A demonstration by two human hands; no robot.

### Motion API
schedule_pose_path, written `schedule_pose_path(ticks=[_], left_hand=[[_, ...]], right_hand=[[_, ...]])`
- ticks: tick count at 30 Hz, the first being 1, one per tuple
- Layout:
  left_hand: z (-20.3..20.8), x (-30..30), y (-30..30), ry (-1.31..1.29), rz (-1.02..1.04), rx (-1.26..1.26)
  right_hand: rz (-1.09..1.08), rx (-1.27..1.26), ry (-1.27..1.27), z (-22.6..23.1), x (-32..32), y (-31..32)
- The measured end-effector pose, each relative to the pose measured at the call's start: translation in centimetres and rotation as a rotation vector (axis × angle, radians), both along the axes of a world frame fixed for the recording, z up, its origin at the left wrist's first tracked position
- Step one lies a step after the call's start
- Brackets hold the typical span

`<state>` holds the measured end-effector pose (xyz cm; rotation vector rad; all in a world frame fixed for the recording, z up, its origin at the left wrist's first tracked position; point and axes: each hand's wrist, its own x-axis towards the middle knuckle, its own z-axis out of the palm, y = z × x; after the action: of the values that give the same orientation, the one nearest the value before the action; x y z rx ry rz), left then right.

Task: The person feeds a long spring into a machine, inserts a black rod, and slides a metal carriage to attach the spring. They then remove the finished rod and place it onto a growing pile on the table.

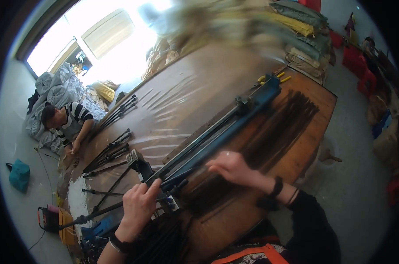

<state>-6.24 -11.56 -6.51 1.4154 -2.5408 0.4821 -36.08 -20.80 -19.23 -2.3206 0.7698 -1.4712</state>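
Closed around a long black rod (100, 213), my left hand (138, 206) is at the near end of a blue rail-like bench fixture (228, 130). The rod sticks out to the left. My right hand (234, 169) is pinched on a thin dark rod (188, 170), which slants down left toward the fixture's near end. A grey metal block (139, 162) stands just beyond my left hand. Right of the fixture lies a bundle of thin dark rods (287, 125), blurred by motion. More black rods (164, 240) lie below my left hand.
Black rods with thicker ends (113, 152) lie at the table's left. White small pieces (77, 196) are heaped near them. A person in a striped top (78, 116) sits at the far left edge. Yellow-handled pliers (285, 79) lie at the fixture's far end. Stacked sacks (302, 39) stand behind.
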Motion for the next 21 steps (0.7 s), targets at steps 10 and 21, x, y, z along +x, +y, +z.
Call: schedule_pose_path(ticks=[10,21], left_hand=[[-1.1,2.1,3.3,0.095,0.008,0.057],[-0.2,7.2,5.8,0.261,0.098,0.034]], right_hand=[[0.095,0.041,-0.033,2.5,6.8,3.9],[0.034,-0.097,0.028,3.8,8.1,-0.4]])
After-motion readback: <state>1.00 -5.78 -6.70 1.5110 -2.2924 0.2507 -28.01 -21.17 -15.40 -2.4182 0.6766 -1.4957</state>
